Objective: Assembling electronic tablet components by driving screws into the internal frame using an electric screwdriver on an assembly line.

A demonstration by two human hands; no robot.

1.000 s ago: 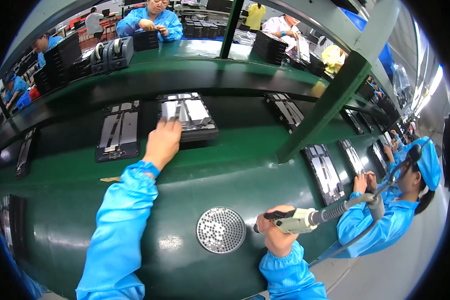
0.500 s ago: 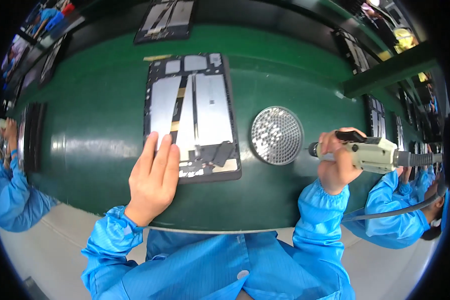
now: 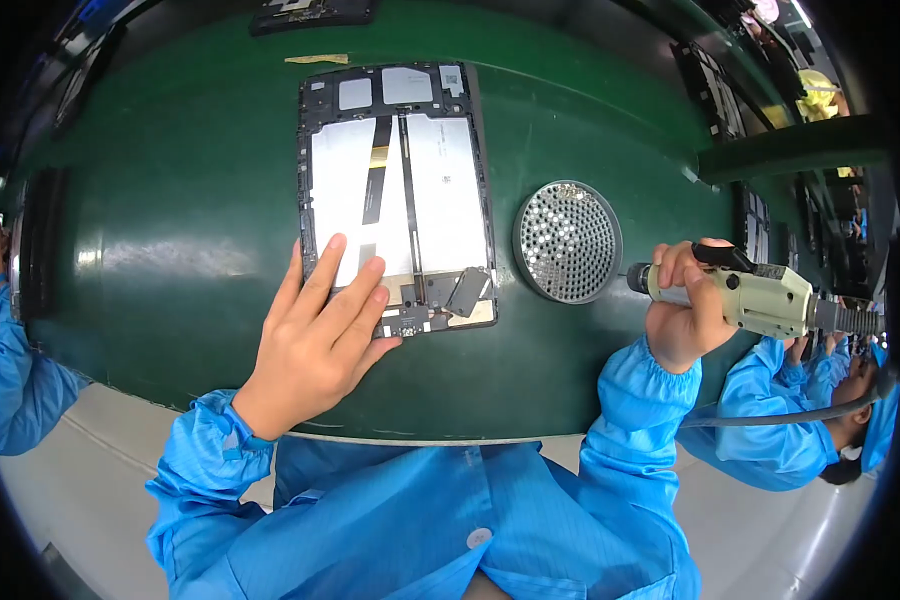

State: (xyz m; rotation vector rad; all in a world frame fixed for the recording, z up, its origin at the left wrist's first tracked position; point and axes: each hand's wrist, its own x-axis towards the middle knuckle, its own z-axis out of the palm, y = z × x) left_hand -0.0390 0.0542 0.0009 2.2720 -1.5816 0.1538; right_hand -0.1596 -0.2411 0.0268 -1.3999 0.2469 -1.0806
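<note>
An opened tablet (image 3: pixel 445 190) lies on the green bench in front of me, its inside facing up, with silver battery panels, dark flat cables and a small board at the near end. My left hand (image 3: pixel 315 340) rests on its lower left part, fingers spread and thumb by the near edge. My right hand (image 3: pixel 682 315) is wrapped around a pale electric screwdriver (image 3: pixel 770 300) with a black lever, held to the right with its tip pointing left. Between tablet and screwdriver sits a round dish (image 3: pixel 570 245) with a grid of holes; small shiny bits lie at its far side.
A yellowish tape strip (image 3: pixel 317 59) is stuck beyond the tablet. Another opened device (image 3: pixel 312 14) lies at the far edge. A green bar (image 3: pixel 790 148) juts in at right. The screwdriver's cable (image 3: pixel 770 418) hangs toward a co-worker (image 3: pixel 780 425); another works at far left.
The view has shifted, so the bench things appear higher. My left hand's fingers have spread, and its thumb now shows at the tablet's near edge. My right hand still holds the screwdriver.
</note>
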